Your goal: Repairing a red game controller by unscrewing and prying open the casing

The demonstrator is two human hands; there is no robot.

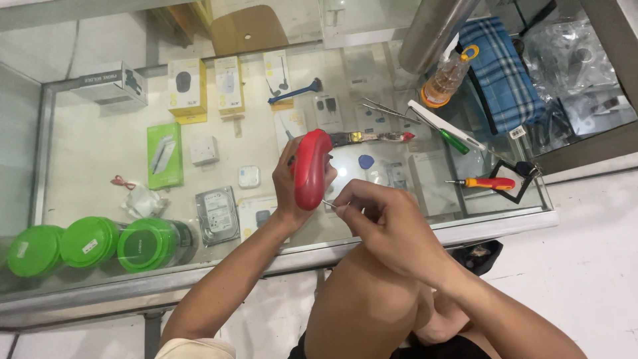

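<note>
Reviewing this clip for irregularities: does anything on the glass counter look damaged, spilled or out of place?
Nothing looks spilled or broken. The left hand holds a red game controller while the right hand pokes it with a thin metal tool. Screwdrivers and tweezers lie scattered loosely on the glass counter.

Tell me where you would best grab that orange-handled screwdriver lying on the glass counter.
Take the orange-handled screwdriver by its thick orange handle, coming down from above. It lies flat on the glass counter, apart from both hands, handle to the right and thin metal shaft pointing left. The handle is the widest part; a black frame-like object sits close at its right end, so avoid that side.
</note>
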